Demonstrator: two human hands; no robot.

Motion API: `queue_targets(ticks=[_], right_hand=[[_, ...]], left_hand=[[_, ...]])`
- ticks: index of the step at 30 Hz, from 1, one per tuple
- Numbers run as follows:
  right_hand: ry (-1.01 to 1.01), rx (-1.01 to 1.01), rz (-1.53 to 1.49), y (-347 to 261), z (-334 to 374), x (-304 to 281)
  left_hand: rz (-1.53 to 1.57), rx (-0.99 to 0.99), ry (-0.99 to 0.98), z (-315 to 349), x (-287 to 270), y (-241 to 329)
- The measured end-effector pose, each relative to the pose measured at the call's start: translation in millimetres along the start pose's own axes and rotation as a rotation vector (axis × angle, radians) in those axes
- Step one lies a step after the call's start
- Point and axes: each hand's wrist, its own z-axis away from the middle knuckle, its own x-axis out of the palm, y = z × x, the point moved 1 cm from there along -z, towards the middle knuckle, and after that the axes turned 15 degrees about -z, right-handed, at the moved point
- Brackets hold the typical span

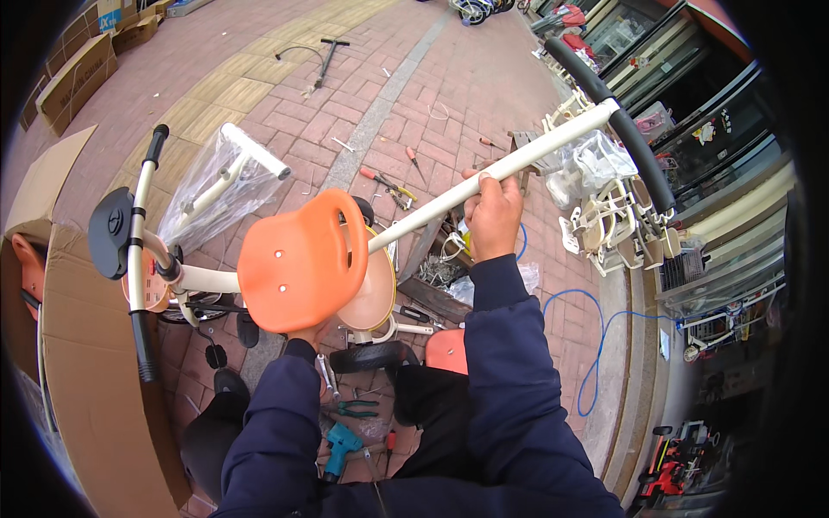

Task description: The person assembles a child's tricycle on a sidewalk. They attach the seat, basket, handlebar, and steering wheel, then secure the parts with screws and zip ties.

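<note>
A child's tricycle stands before me, with its orange seat (298, 263) in the middle and its white handlebar (135, 259) with black grips at the left. My right hand (496, 214) is closed round a white push bar (423, 216), which slants from behind the seat up to a black foam-covered crosspiece (596, 91). Under the seat's near edge reaches my left hand (309, 333); the seat hides its fingers. A pale round basket (370, 293) sits behind the seat, above a black rear wheel (371, 356).
Open cardboard boxes (95, 363) line the left side. On the brick paving lie a teal power drill (341, 449), pliers (356, 407), screwdrivers (413, 157) and a floor pump (328, 62). A wooden box (439, 298) of hardware is beyond the tricycle. A blue hose (596, 345) loops at right.
</note>
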Motion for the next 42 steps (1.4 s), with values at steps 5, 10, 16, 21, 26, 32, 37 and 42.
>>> queue_targets(ticks=[5,10,16,21,26,32,37,42], right_hand=[[0.046,0.032,-0.085,7,9,4],[0.053,-0.071,0.073,12,6,4],[0.027,-0.128,0.037,18,9,3],[0.04,-0.117,0.023,17,8,3],[0.023,-0.14,0.146,18,5,1],[-0.022,-0.216,0.229,24,7,-2],[0.006,-0.088,0.058,20,8,-3],[-0.009,0.006,-0.062,10,14,1]], left_hand=[[-0.038,-0.02,0.018,3,0,0],[-0.034,-0.04,0.003,4,-2,-2],[-0.06,-0.015,0.018,3,-2,-4],[-0.062,-0.041,0.016,6,0,0],[-0.044,-0.064,0.036,8,0,3],[-0.044,-0.056,0.023,7,-2,-1],[-0.028,-0.072,0.025,5,-3,-4],[-0.207,-0.175,0.063,18,5,1]])
